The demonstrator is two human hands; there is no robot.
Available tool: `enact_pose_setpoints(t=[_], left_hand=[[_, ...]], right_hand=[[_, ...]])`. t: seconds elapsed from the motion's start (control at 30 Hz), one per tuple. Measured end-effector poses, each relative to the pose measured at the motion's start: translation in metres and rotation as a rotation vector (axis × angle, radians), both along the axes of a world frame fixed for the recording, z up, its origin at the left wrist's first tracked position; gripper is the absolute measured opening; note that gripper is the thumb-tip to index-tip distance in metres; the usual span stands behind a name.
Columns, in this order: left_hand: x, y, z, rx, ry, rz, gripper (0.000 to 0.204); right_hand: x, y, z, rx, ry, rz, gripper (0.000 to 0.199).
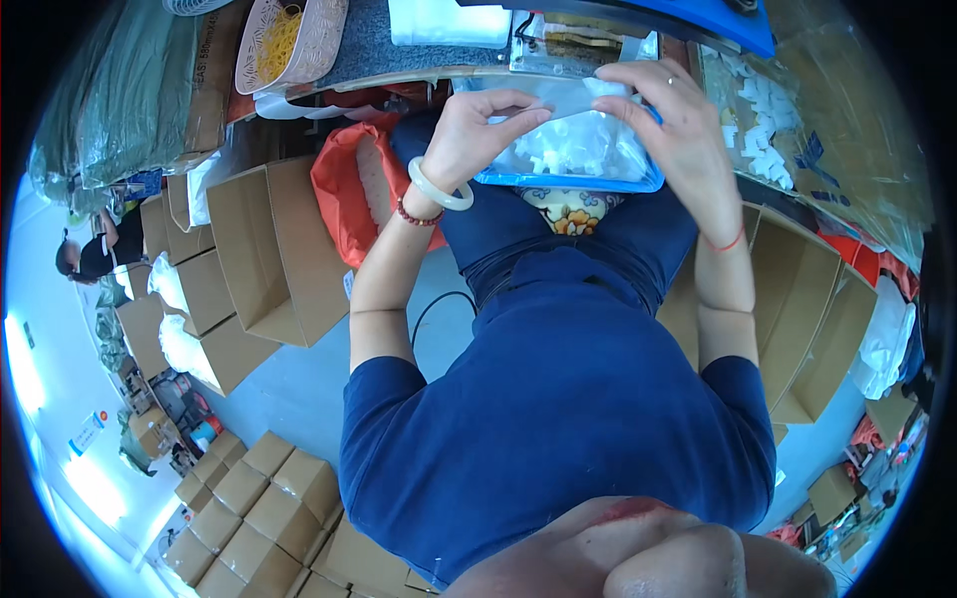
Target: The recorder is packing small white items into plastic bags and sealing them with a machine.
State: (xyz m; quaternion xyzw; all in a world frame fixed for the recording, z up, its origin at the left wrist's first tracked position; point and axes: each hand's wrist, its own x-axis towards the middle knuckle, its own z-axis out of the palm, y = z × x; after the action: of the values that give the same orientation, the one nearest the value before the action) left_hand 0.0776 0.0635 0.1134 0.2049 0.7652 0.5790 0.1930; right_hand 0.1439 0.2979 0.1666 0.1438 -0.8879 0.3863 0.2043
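The left hand (478, 130) and right hand (678, 115), slightly apart, pinch a small translucent plastic piece (570, 102), its shape hard to discern, above a blue-rimmed tray (573, 182) of partly hidden white pieces (583, 149) beside the dark-grey table's (362, 50) edge.

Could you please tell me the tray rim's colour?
The tray rim is blue; see the head view.

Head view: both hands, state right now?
Left hand: closed, pinching thin translucent plastic.
Right hand: at the plastic's right end, thumb and forefinger tips apart; grip cannot be told.
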Motion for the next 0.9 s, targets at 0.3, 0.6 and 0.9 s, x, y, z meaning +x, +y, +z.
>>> enact_pose_setpoints(t=[0.3,0.6,0.9], left_hand=[[-0.014,0.023,-0.052,0.323,-0.844,-0.150,0.026],[-0.032,0.046,-0.060,0.385,-0.808,-0.057,0.027],[-0.099,-0.022,-0.091,-0.476,0.926,0.302,0.045]], right_hand=[[-0.014,0.039,-0.052,-0.157,-0.424,-0.198,0.027],[0.042,0.090,-0.095,0.742,-0.419,-0.740,0.023],[0.024,0.075,-0.080,0.201,-0.247,-0.783,0.026]])
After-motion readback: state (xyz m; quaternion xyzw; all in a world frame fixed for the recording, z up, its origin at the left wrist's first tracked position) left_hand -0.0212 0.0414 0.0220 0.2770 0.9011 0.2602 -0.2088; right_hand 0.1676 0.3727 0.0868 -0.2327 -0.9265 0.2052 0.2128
